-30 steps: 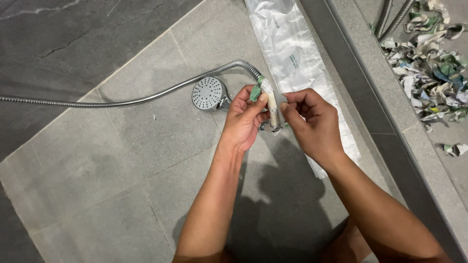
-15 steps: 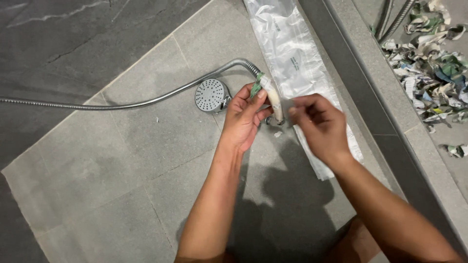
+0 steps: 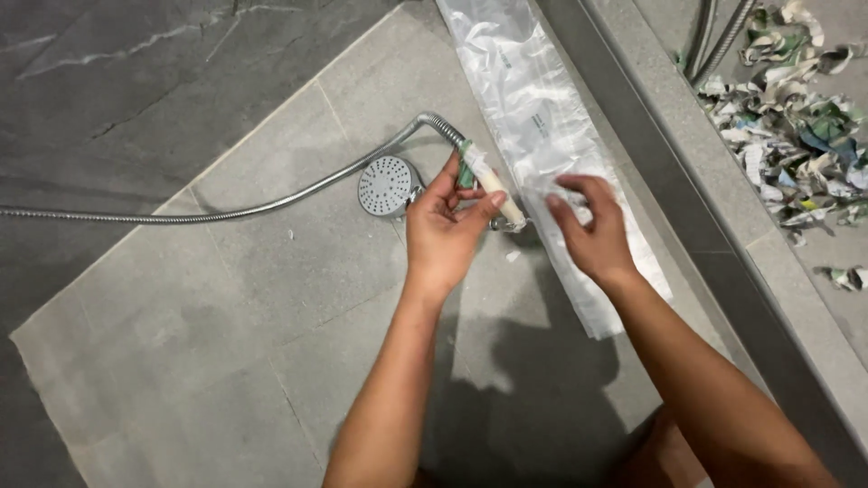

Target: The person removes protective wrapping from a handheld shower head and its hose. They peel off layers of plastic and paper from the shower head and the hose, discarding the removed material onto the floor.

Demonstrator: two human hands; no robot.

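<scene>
Two bare forearms reach up from the near edge over grey floor tiles (image 3: 226,361). Left hand (image 3: 443,230) curls around a pale, cream-coloured cylindrical handle (image 3: 493,185), fingers and thumb closed on it, with a green band at its far end where the metal hose (image 3: 226,212) joins; the round shower head (image 3: 387,185) lies just left of that hand, face up on the tile. Right hand (image 3: 588,230), just right of the handle and apart from it, has its fingertips drawn together, seemingly pinching a scrap of clear film, though what it holds is too faint to tell surely. A small white fragment (image 3: 513,256) lies on the tile between the hands. Judging from the grip, the handle could slip or twist, since the stiff hose pulls sideways on it. Behind the right hand stretches a long clear plastic bag (image 3: 533,99), crowding that side. Farther right, beyond a raised stone kerb (image 3: 723,208), shredded paper scraps (image 3: 796,145) lie heaped.
</scene>
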